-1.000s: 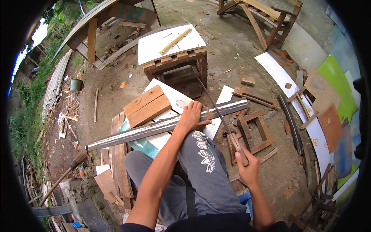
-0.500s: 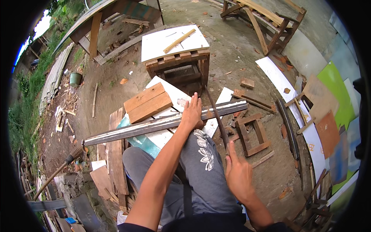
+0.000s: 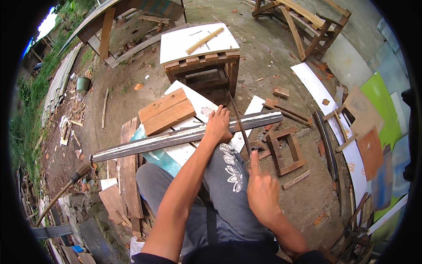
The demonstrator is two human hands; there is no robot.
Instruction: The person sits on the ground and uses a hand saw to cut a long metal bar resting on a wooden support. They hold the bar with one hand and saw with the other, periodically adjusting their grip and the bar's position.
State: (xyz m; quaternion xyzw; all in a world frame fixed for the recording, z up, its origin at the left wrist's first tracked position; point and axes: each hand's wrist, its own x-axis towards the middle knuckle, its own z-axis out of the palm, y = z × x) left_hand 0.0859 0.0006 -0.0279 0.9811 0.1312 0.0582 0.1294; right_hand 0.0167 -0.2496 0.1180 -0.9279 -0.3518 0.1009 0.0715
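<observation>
A long wooden beam (image 3: 154, 146), dark on its sides with white along the top, lies across my raised leg. My left hand (image 3: 218, 126) presses down on it, fingers stretched out over the top and pointing away from me. Just right of that hand, a narrow handsaw (image 3: 241, 125) crosses the beam, its blade pointing away from me. My right hand (image 3: 263, 191) is closed around the saw's near end, with the index finger straight along the blade. The grip hides the handle. How deep the blade sits in the wood, I cannot tell.
Ahead stands a wooden stool (image 3: 202, 66) topped by a white board (image 3: 180, 42). Brown planks (image 3: 167, 112) and white panels lie beyond the beam. To the right are a small wooden frame (image 3: 288, 167) and leaning sheets (image 3: 373, 101). A broom (image 3: 77, 174) lies left.
My right hand has pushed the saw forward and slightly left across the beam. The left hand stays pressed on the beam. The whole view has shifted slightly.
</observation>
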